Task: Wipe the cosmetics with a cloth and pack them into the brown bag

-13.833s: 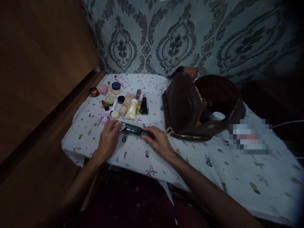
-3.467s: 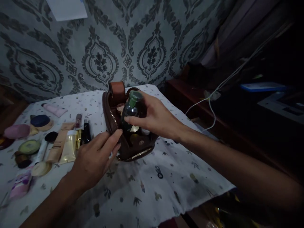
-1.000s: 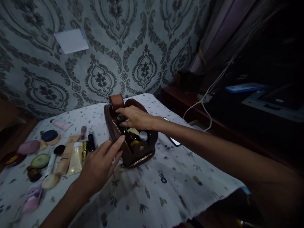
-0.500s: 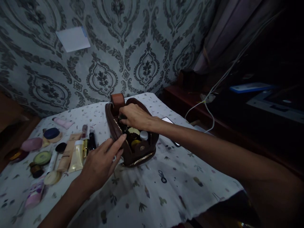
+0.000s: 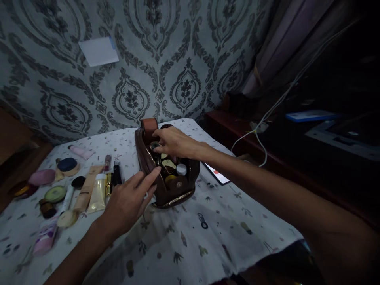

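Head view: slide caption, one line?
Right hand reaches into an open brown bag, left hand at its edge, cosmetics laid out on a patterned cloth.

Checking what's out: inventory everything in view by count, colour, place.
bag: 1, brown, open, centre
bag contents: several, mixed, partly hidden
tubes: at least 5, pink, purple-pink, beige, yellowish, black, left
round containers: at least 3, red, green, blue-lidded, left
small cosmetics: several, mixed, left
phone: 1, black-edged, right of bag
tablecloth: 1, white, under bag
wall: 1, grey patterned, behind
paper: 1, white, on wall
cables: uncounted, white, right
flat object: 1, blue-edged, far right
left hand: 1, bare, at bag's edge
right hand: 1, bare, in bag
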Available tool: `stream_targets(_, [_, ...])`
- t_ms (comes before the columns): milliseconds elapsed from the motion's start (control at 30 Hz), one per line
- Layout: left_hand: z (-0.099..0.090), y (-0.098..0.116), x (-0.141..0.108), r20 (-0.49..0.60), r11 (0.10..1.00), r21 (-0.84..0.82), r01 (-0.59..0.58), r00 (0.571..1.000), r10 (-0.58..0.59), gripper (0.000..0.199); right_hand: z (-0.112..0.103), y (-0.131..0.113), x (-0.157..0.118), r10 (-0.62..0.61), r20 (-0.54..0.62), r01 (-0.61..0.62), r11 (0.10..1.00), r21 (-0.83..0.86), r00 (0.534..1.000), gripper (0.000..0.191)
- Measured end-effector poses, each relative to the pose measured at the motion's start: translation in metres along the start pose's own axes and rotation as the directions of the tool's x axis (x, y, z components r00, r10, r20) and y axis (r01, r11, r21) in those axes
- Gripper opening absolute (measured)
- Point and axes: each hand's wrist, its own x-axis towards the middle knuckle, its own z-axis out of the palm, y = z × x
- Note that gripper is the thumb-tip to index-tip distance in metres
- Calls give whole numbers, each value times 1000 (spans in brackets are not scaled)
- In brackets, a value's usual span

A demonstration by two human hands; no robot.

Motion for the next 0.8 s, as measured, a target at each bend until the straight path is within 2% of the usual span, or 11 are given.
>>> stream_targets(167, [0,-2,-2,0,1000,-26,-7,1000,7,44,-5,-9,-32,22,-119,-14,998,68,993,16])
stream_targets(233, [1,-4,-2,-7,999,-41,-13,1000,13,44,-1,-11,-52,-50,-111,61,993,104,993,18])
stream_targets(333, [2,-5,-2,-10,998,-56,-19,1000,18,42,10,-10,-79,-236,-85,245,962,121,968,26])
stream_targets(433, [2,-5,-1,-19,998,-52,-33,999,32,43,21,-8,-96,-302,-42,304,948,92,953,25])
stream_targets(667, [1,-6,0,2,997,-77,-28,1000,29,45,27,-8,-99,-310,13,308,949,73,951,25])
stream_targets(800, [-1,-4,-8,7,992,-124,-4,1000,5,49,28,-8,-98,-323,-24,324,943,70,946,28])
